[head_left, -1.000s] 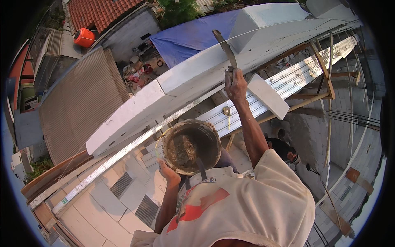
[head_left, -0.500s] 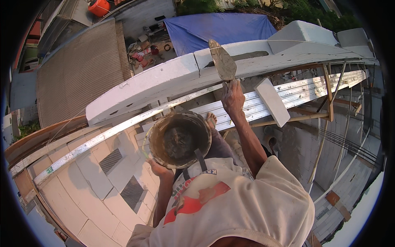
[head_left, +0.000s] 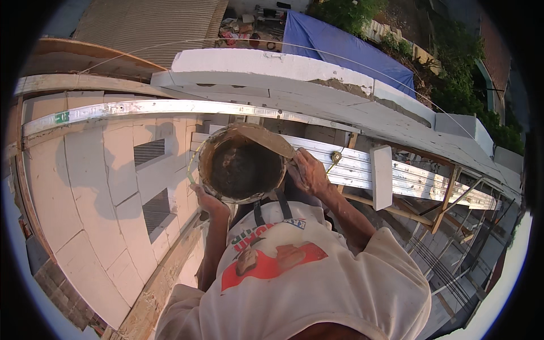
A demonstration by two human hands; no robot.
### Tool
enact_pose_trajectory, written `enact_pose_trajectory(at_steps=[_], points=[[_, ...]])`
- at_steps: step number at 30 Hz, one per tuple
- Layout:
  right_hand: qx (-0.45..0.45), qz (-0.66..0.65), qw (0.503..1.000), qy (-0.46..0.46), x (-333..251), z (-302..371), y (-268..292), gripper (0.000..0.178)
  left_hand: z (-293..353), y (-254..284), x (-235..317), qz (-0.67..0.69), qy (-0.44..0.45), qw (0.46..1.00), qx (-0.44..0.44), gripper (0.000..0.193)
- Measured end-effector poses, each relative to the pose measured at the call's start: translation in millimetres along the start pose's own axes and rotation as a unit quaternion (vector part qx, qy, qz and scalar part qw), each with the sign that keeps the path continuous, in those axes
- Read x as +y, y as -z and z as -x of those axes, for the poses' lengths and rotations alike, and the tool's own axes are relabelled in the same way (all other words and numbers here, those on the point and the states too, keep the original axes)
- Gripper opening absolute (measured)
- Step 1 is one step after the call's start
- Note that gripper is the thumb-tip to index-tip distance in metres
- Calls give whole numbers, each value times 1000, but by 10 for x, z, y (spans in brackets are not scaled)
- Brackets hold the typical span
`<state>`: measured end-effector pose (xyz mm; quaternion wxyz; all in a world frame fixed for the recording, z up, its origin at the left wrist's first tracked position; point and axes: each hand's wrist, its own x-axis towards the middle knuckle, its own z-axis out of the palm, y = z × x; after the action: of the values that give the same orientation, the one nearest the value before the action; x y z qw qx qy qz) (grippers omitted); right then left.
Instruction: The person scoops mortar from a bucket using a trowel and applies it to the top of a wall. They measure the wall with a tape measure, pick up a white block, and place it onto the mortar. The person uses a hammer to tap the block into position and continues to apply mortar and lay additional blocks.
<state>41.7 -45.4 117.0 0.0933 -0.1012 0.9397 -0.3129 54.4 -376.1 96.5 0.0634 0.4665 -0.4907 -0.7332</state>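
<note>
My left hand grips the near left side of a mortar-crusted bucket, which I hold up in front of my body. Wet grey mortar lies inside it. In my right hand, at the bucket's right edge, is a trowel. Its mortar-smeared blade points left across the far part of the bucket's mouth; the fingers hide its handle. Beyond the bucket runs a wall of white blocks, with a patch of grey mortar along its top.
A metal plank platform stretches right, with a loose white block across it. A long metal bar passes behind the bucket. String runs above the wall. Wooden and metal supports stand over a drop at right.
My right hand has brought the trowel down from near the wall top to the bucket's mouth. The view has turned to the right. My left hand still holds the bucket.
</note>
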Motion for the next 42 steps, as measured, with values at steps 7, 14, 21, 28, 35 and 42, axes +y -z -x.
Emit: enact_pose_trajectory(at_steps=[7,14,21,28,35,42], points=[[-262,143,953,50,-662,-573,-224,36,-29,15,387,-78,-124,980,137,51],[-292,82,937,174,-958,-878,168,38,177,273,633,-53,-192,974,110,32],[-19,-482,849,-216,-732,-659,1373,27,136,344,548,67,-74,983,154,74],[31,-499,844,-196,-785,-1280,1056,24,319,45,513,46,-35,983,173,62],[83,-144,977,133,-1011,-1260,727,43,245,203,316,53,-50,978,194,48],[-237,57,960,138,-678,-633,466,36,370,75,495,-13,-84,985,147,63]])
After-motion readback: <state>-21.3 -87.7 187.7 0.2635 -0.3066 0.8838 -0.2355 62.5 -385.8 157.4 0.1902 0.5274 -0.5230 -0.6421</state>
